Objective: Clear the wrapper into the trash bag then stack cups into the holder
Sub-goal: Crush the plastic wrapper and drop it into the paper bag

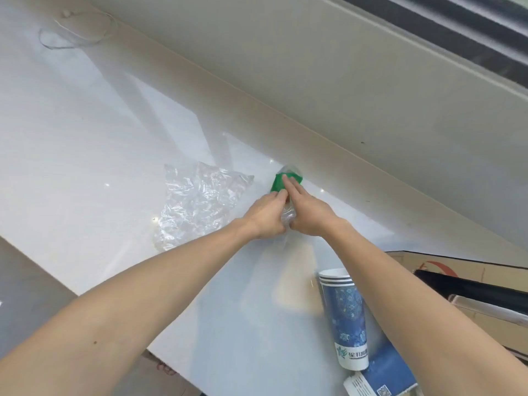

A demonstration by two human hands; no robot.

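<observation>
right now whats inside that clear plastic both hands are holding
A green object shows through the clear plastic gripped by the left hand and right hand. What it is, and anything lower down under the fingers, is hidden.

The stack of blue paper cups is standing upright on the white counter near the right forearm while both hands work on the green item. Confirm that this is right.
Not quite. In the head view the stack of blue paper cups is lying on its side on the white counter, not upright. The rest holds: it lies near the right forearm, while the left hand and right hand work on the green item.
</observation>
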